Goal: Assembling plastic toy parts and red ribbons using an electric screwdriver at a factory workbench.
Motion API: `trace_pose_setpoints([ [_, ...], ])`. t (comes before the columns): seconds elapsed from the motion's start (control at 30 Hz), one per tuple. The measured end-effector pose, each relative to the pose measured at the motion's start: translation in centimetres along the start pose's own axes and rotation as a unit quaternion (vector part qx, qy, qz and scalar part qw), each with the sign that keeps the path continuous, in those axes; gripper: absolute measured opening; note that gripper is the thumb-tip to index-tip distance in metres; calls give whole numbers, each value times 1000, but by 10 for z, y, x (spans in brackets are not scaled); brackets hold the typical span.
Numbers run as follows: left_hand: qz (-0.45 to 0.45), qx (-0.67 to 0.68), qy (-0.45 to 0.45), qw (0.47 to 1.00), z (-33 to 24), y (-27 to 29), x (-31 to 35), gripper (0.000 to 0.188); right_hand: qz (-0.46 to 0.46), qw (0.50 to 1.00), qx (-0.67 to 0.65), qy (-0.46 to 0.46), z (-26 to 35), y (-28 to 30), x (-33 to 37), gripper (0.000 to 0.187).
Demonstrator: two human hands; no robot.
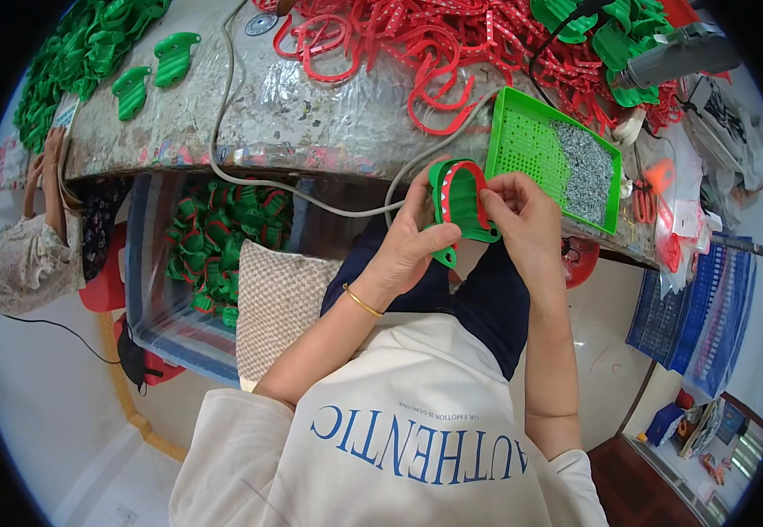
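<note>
I hold a green plastic piece with a red strip just off the near edge of the worktop, over my lap. My left fingers wrap its left side; my right fingers are pinched together at its right rim, against the strip. Near the worktop's right end sits a green tray of small metal bits. Red straps heap along the far edge, green parts at the far left corner.

Pale, glossy floor is spreading in front of the worktable, while a red seat is standing near its left end.
</note>
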State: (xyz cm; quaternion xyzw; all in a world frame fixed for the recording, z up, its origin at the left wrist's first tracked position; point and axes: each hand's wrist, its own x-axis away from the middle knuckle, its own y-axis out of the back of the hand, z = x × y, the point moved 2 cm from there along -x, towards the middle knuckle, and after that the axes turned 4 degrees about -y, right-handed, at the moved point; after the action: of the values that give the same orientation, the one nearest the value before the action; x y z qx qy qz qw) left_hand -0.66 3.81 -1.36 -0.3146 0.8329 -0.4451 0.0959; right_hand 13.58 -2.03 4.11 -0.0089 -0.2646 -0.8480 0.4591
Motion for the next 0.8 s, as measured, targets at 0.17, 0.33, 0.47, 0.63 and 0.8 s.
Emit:
trace_pose_setpoints([
  [0.17, -5, -21, -6, 1000, 0, -2, -2, 83, 9, 1000, -18, -6, -10, 0, -3, 9],
  [0.33, -7, 30, 30, 999, 5, 4, -2, 80, 75, 988, -137, -22, -17, 6, -3, 13],
  [0.47, 35, 174, 109, 978, 11, 9, 7, 66, 95, 983, -153, -37, -16, 10, 7, 16],
  [0.63, 71, 205, 143, 966, 12, 5, 12, 77, -322, 913, -125, 218, -5, 72, -6, 24],
  [0.8, 69, 264, 153, 950, 17, -4, 4, 79, -390, 868, -117, 285, 55, 149, -76, 46],
])
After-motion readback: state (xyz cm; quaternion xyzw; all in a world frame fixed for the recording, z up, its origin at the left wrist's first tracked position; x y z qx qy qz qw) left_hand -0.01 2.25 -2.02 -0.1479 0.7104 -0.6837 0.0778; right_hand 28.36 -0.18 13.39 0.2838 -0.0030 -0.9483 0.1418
